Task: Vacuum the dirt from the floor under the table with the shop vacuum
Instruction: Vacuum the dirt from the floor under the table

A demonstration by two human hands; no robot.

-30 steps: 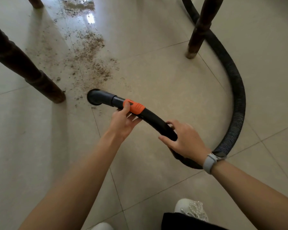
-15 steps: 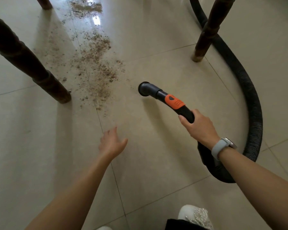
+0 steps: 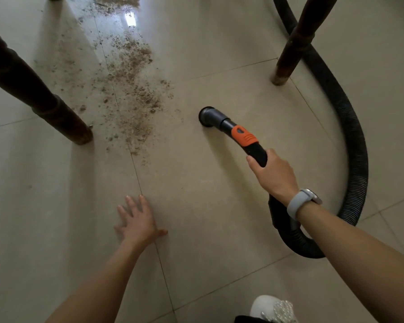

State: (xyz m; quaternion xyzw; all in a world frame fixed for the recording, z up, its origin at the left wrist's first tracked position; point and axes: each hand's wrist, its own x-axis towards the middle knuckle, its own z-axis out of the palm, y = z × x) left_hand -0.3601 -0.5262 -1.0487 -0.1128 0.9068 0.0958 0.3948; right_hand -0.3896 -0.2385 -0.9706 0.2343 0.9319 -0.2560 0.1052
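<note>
Nozzle: we see the black vacuum nozzle [image 3: 207,116] mouth-down on the tiled floor [image 3: 219,194], well right of the dirt; a second ago it sat at the near tip of the dirt trail, and since half a second ago it has barely shifted.
Right hand: our right hand [image 3: 273,174] curls round the black wand [image 3: 257,152] just behind the orange collar [image 3: 244,135], same grip as half a second ago, grey watch [image 3: 299,202] on the wrist.
Left hand: our left hand [image 3: 135,221] is spread wide, fingers straight, low over or on the floor by a grout line, we cannot tell if it touches; a second ago it was gripping the wand at the orange collar, half a second ago it hung loose in the air.
Dirt: the brown dirt [image 3: 131,89] runs from the far edge of the floor toward us, between the two near table legs, looking the same as before.
Hose: the ribbed black hose [image 3: 355,145] loops round the right table leg [image 3: 294,43] and back under our right forearm.
Left leg: the left table leg [image 3: 44,106] stands just left of the dirt.
Shoe: a white shoe [image 3: 272,308] shows at the near edge.
</note>
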